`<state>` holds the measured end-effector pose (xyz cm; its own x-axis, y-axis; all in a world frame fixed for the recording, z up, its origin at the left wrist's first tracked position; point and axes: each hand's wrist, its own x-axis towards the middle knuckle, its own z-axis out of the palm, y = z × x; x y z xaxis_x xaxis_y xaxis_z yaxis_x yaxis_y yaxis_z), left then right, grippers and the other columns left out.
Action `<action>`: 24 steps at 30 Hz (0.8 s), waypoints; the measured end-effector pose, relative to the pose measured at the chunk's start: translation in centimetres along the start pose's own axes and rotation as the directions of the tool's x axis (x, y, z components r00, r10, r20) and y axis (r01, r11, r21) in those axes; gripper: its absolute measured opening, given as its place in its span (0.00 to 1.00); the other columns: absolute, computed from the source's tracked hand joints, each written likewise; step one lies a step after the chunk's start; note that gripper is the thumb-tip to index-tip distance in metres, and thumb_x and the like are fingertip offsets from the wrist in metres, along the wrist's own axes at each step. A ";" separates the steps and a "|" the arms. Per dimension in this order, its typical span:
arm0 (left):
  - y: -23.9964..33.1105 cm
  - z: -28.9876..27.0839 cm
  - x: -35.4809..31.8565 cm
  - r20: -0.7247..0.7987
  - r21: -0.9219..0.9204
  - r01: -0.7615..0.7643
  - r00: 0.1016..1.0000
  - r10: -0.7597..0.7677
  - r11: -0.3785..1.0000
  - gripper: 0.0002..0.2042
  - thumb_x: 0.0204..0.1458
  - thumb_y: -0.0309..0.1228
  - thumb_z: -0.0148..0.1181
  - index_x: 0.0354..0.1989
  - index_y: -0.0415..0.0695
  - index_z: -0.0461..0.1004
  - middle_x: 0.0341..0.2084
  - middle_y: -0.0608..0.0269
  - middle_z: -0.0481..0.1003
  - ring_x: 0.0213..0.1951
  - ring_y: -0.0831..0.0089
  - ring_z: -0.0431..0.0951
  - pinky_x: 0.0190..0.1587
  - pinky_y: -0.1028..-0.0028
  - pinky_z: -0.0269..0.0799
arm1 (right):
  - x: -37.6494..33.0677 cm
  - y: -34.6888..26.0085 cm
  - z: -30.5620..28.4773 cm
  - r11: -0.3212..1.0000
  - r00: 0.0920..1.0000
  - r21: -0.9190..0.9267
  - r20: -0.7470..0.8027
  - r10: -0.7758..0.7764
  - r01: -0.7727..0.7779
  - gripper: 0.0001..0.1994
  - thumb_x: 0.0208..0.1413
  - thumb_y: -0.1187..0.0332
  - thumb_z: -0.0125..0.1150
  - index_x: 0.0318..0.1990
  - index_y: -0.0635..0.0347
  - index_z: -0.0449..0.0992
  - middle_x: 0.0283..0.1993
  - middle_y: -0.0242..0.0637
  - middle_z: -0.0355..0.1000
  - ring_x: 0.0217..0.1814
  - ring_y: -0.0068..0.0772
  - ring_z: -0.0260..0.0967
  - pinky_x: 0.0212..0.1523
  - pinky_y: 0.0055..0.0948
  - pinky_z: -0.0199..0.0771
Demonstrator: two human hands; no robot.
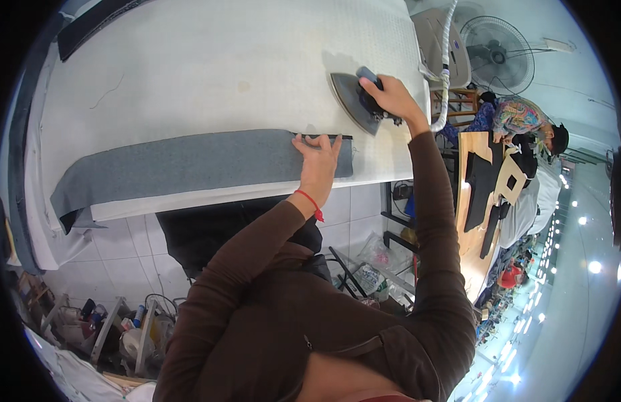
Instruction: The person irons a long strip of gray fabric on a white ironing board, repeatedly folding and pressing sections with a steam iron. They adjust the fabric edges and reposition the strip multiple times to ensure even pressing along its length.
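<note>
A long grey fabric strip [190, 163] lies along the near edge of a white padded ironing table [210, 74], its left end hanging over the corner. Near its right end, the far edge is turned over and shows a dark narrow band. My left hand [317, 161] is on that end, its fingers bent and gripping the turned edge. My right hand [396, 98] is closed round the handle of an iron [354, 100], farther back and to the right of the strip. The iron is apart from the strip, tip pointing far left; whether its soleplate touches the table I cannot tell.
A dark fabric piece [96, 27] lies at the far left. A white wrapped hose [446, 67] hangs by the table's right edge, near a standing fan [498, 53]. To the right, a person [525, 124] works at a wooden table [466, 181] with black pieces. Bagged items [377, 268] are below.
</note>
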<state>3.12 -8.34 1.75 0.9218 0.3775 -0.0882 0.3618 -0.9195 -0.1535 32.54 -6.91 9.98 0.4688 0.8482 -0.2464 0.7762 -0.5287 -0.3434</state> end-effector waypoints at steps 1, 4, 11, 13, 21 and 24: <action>0.1 0.4 0.0 -0.007 0.000 0.011 1.000 -0.011 1.000 0.39 0.71 0.33 0.60 0.92 0.61 0.60 0.49 0.48 0.77 0.59 0.54 0.77 0.67 0.26 0.77 | -1.5 0.7 0.2 1.000 1.000 -0.003 0.008 0.028 -0.028 0.40 0.73 0.33 0.66 0.41 0.75 0.87 0.37 0.65 0.85 0.39 0.61 0.86 0.46 0.52 0.82; 0.1 0.2 -0.1 -0.002 0.009 0.018 1.000 -0.018 1.000 0.38 0.72 0.34 0.59 0.91 0.63 0.61 0.51 0.46 0.76 0.57 0.48 0.81 0.68 0.27 0.76 | -6.0 2.6 0.9 0.995 0.995 0.014 -0.003 0.096 -0.096 0.39 0.73 0.34 0.66 0.41 0.74 0.87 0.36 0.64 0.84 0.39 0.60 0.86 0.45 0.51 0.82; -0.1 0.1 -0.3 -0.017 0.004 0.005 1.000 -0.005 1.000 0.40 0.71 0.33 0.60 0.92 0.58 0.58 0.50 0.47 0.77 0.59 0.53 0.77 0.68 0.25 0.76 | -11.5 2.4 2.5 0.976 0.978 0.078 -0.039 0.206 -0.202 0.36 0.73 0.37 0.68 0.38 0.72 0.85 0.35 0.63 0.83 0.38 0.64 0.84 0.43 0.51 0.81; 0.0 0.1 -0.4 -0.003 0.018 0.002 1.000 -0.002 1.000 0.40 0.71 0.34 0.61 0.92 0.58 0.57 0.50 0.46 0.78 0.59 0.53 0.77 0.68 0.26 0.76 | -11.6 1.8 2.4 0.976 0.977 0.075 -0.041 0.208 -0.204 0.36 0.74 0.36 0.67 0.38 0.72 0.85 0.34 0.64 0.82 0.38 0.66 0.84 0.43 0.53 0.80; 0.0 -0.4 -0.4 0.008 0.066 0.007 1.000 -0.007 0.998 0.38 0.73 0.35 0.58 0.92 0.66 0.60 0.54 0.44 0.76 0.57 0.37 0.85 0.68 0.30 0.74 | -11.1 0.3 2.7 0.976 0.978 0.084 -0.049 0.204 -0.200 0.39 0.74 0.34 0.64 0.37 0.72 0.85 0.34 0.66 0.82 0.41 0.69 0.85 0.45 0.55 0.83; 0.0 0.0 -0.5 -0.009 0.064 0.003 1.000 -0.003 0.998 0.37 0.73 0.34 0.58 0.91 0.65 0.60 0.53 0.43 0.76 0.58 0.36 0.84 0.69 0.30 0.73 | -11.2 -0.1 3.4 0.977 0.973 0.027 -0.082 0.215 -0.214 0.39 0.74 0.32 0.63 0.37 0.71 0.85 0.34 0.64 0.83 0.42 0.70 0.86 0.45 0.57 0.83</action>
<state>2.66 -8.55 1.80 0.9220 0.3791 -0.0789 0.3554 -0.9093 -0.2163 25.75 -16.50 9.66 0.6578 0.7141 -0.2396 0.6465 -0.6985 -0.3069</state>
